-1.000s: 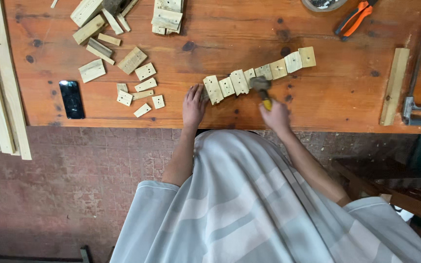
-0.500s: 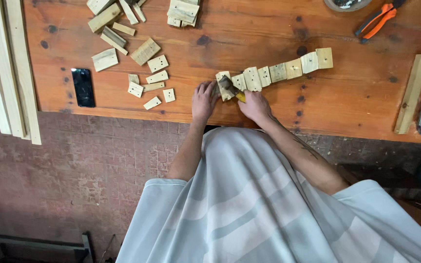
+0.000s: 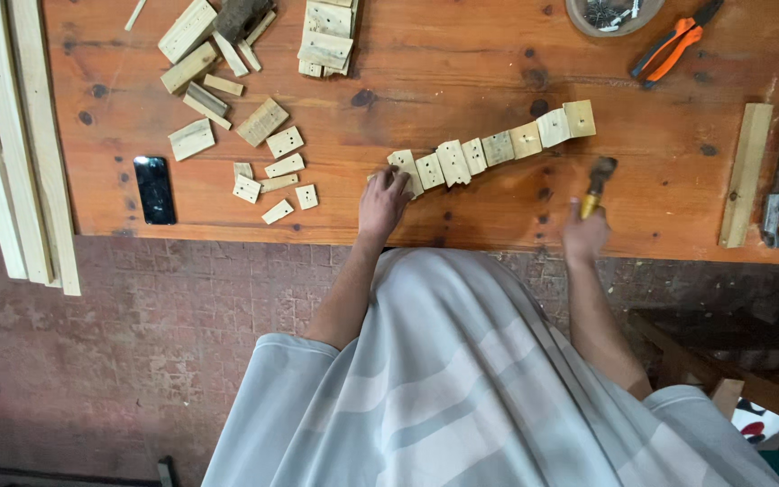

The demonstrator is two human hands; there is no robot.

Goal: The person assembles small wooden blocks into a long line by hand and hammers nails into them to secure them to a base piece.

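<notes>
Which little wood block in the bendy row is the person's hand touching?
The block at the row's left end. The left hand rests its fingers on it; the other blocks in the row lie untouched, running up toward the right.

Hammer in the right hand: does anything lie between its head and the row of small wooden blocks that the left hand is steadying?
Nothing visible does. The hammer, held in the right hand, sits just below the right end of the row of blocks, with only bare workbench between them. The left hand touches the row's left end, away from the hammer.
</notes>
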